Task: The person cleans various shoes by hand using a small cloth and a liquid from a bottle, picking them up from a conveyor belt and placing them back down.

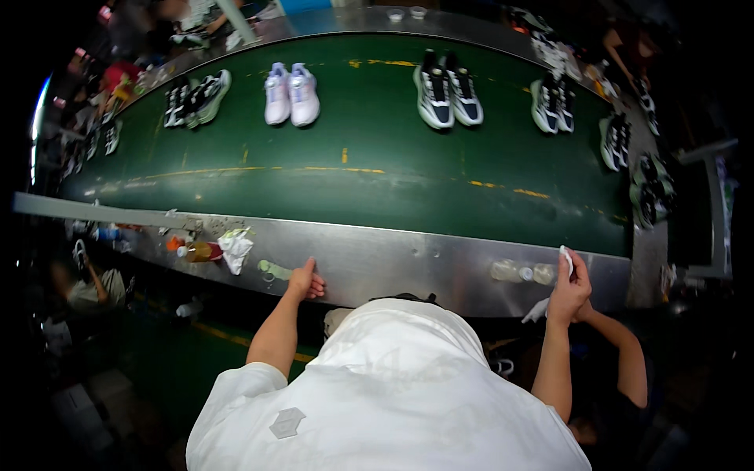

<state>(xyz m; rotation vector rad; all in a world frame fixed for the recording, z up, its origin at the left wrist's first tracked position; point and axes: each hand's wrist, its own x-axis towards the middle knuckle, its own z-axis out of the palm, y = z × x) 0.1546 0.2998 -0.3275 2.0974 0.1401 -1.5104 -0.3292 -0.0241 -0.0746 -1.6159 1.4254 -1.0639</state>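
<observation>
My left hand (306, 281) hovers at the near edge of the metal ledge (369, 255), its fingers stretched out and nothing in them. Just left of it lies a pale green, see-through item (272, 270) whose kind I cannot make out. On the right, my right hand (572, 289) is raised over the ledge and pinches a small white cloth (565, 256) between thumb and fingers. Clear plastic bottles (521, 272) lie on the metal to the left of that hand.
Pairs of sneakers stand on the green conveyor belt (330, 188), among them lilac sneakers (290, 96) and black-and-white sneakers (448, 90). An amber bottle (201, 251) and a crumpled white cloth (235, 250) lie left on the ledge. A co-worker's arm (623, 349) bends close behind my right hand.
</observation>
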